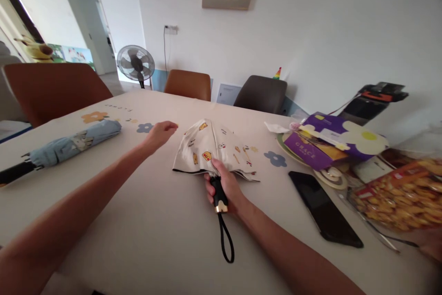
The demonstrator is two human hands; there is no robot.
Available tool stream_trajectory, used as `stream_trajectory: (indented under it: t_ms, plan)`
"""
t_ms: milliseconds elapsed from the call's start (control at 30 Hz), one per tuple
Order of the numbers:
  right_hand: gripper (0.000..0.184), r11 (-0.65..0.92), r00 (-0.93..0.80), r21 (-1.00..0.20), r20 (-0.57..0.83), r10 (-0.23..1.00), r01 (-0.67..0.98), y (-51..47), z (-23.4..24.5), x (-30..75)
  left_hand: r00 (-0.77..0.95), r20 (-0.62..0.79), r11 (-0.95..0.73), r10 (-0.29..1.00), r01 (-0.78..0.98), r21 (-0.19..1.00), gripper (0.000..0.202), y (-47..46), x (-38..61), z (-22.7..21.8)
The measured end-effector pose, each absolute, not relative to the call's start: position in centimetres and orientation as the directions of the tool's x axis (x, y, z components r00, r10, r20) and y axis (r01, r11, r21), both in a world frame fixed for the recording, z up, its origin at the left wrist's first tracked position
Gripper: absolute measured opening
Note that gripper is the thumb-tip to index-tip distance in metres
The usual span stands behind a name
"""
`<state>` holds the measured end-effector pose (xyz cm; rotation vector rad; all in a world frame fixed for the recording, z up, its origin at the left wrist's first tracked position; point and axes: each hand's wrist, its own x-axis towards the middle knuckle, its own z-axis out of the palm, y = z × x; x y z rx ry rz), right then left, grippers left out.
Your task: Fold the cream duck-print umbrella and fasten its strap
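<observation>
A cream folding umbrella (210, 147) with small printed pictures lies loosely collapsed in the middle of the table. My right hand (224, 187) is wrapped round its black handle (218, 193), whose black wrist loop trails toward me. My left hand (159, 134) hovers just left of the umbrella's cloth with the fingers loosely curled and nothing in them. A second umbrella (69, 144), light blue and rolled up, lies far left on the table, apart from both hands.
A black phone (324, 210) lies right of my right arm. Further right sit a purple box (321, 141) on a plate and a snack bag (397, 193). Brown chairs (188, 84) ring the table's far side; a fan (136, 63) stands behind.
</observation>
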<state>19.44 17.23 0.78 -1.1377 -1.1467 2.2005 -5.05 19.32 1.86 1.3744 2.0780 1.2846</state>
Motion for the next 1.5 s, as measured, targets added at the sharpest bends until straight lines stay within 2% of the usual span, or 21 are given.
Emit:
stream_trajectory:
  t_ms: [100,233,467,700,800,867,933,1033,1133,1233,1300,1433,1500]
  plan:
    - [0.048,-0.499,-0.576,-0.865,-0.432,0.694,0.048,16.7,0.7,19.4,-0.464,0.222,0.099,0.857,0.572,0.814,0.030,20.8,-2.9,2.6]
    - [0.049,-0.451,-0.575,-0.888,-0.417,0.704,0.091,16.3,0.6,19.4,-0.495,0.215,0.158,0.842,0.606,0.779,0.043,22.8,-1.1,3.1]
    - [0.050,-0.453,-0.605,-0.889,-0.398,0.690,0.068,16.8,0.4,19.4,-0.489,0.372,-0.066,0.790,0.534,0.843,0.040,23.1,-1.9,2.1]
    - [0.052,-0.552,-0.651,-0.832,-0.451,0.610,0.058,17.5,-0.1,19.6,-0.521,0.299,0.115,0.799,0.621,0.775,0.037,23.2,-3.4,-0.2]
    - [0.052,-0.539,-0.624,-0.839,-0.458,0.633,0.070,17.4,-0.1,19.5,-0.557,0.350,0.153,0.753,0.666,0.730,0.020,23.1,-3.0,0.3]
    - [0.052,-0.524,-0.593,-0.849,-0.455,0.664,0.065,17.2,0.1,19.4,-0.539,0.468,0.084,0.700,0.714,0.695,0.014,22.5,-1.9,1.3]
    - [0.051,-0.517,-0.556,-0.854,-0.459,0.693,0.061,17.0,0.4,19.4,-0.451,0.589,-0.088,0.671,0.740,0.667,0.018,21.6,0.1,2.5]
    - [0.050,-0.490,-0.491,-0.869,-0.457,0.741,0.068,16.7,0.8,19.4,-0.256,0.667,-0.325,0.699,0.717,0.616,0.032,20.3,3.5,3.3]
    - [0.051,-0.425,-0.450,-0.903,-0.408,0.794,0.069,16.5,1.0,19.5,-0.139,0.622,-0.415,0.770,0.631,0.655,0.051,19.6,6.0,2.5]
    - [0.052,-0.359,-0.432,-0.932,-0.347,0.832,0.058,16.3,1.1,19.7,-0.162,0.545,-0.388,0.823,0.542,0.746,0.054,19.6,6.9,1.2]
    - [0.053,-0.346,-0.411,-0.936,-0.342,0.845,0.067,16.3,1.1,19.7,-0.213,0.528,-0.351,0.822,0.540,0.764,0.056,19.5,7.0,0.9]
    - [0.054,-0.321,-0.338,-0.943,-0.333,0.880,0.092,16.6,0.9,19.7,-0.327,0.518,-0.320,0.790,0.501,0.804,0.050,19.0,7.5,1.6]
    - [0.054,-0.296,-0.319,-0.950,-0.311,0.895,0.095,16.8,0.7,19.6,-0.364,0.416,-0.275,0.833,0.379,0.884,0.042,18.6,8.0,2.2]
